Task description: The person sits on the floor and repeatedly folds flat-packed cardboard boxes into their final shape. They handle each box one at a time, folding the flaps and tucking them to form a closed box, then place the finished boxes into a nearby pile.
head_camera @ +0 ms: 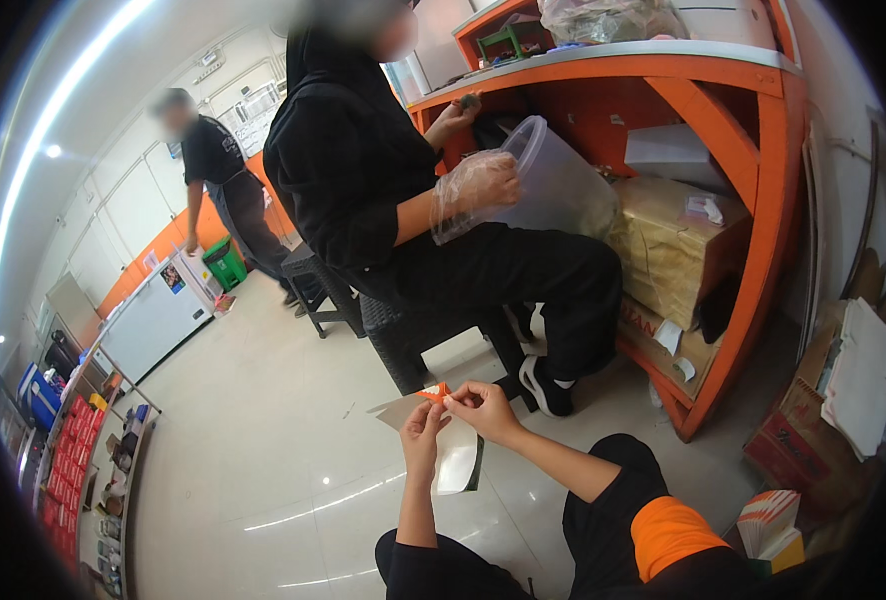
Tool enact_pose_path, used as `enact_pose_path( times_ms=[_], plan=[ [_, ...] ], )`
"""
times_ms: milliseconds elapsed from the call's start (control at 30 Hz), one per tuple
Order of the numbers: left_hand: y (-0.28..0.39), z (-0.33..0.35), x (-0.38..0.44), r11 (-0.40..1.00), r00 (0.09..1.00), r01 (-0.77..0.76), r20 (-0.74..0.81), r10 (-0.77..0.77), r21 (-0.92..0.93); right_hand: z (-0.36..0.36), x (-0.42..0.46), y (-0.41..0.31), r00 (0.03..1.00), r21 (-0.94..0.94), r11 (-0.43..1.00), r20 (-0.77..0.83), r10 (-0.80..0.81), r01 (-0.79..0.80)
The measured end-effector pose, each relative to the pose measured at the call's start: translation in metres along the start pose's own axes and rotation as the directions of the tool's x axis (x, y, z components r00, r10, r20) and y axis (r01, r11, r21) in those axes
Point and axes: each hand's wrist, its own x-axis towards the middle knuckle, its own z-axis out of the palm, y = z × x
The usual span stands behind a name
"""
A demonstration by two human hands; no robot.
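My left hand [422,435] and my right hand [488,411] meet in front of me, fingertips pinching a small orange-and-white paper piece [434,391] between them. Just below and behind it, a sheet with a pale glossy face [458,457] spreads under my hands; whether it is attached to the orange piece, I cannot tell. A stack of folded orange-and-white papers [769,525] stands beside me at the lower right.
A co-worker [353,180] in black sits ahead on a black plastic stool [401,337], a gloved hand at a clear plastic tub [563,187]. An orange workbench [773,225] holds boxes underneath. Another person [221,172] stands farther back. Cardboard box [795,435] at right; shelving [124,480] at left.
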Motion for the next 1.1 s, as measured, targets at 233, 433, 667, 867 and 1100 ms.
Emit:
enact_pose_path(
  times_ms=[233, 433, 667, 867, 1100],
  plan=[
    [0.011, -0.003, 0.001, 1.0, 0.999, 0.014, 0.047, -0.014, -0.001, -0.002, 0.003, 0.002, 0.996, -0.032, 0.996, 0.049, -0.076, 0.078],
    [0.005, -0.018, 0.004, 0.98, 0.987, 0.138, 0.096, -0.125, -0.141, -0.003, 0.001, -0.009, 0.984, -0.029, 0.994, 0.153, -0.095, 0.101],
    [0.001, -0.009, 0.005, 0.999, 0.998, -0.043, 0.052, 0.042, 0.021, 0.002, -0.002, -0.008, 0.998, -0.011, 1.0, 0.068, -0.015, 0.016],
    [-0.006, -0.009, 0.002, 0.997, 0.995, -0.053, 0.086, 0.048, 0.061, -0.001, -0.001, -0.004, 0.991, -0.086, 0.995, 0.123, -0.042, 0.053],
    [-0.011, -0.013, 0.003, 0.993, 0.992, -0.08, 0.107, 0.07, 0.091, -0.001, -0.003, -0.005, 0.99, -0.101, 0.992, 0.126, -0.062, 0.075]
  ],
)
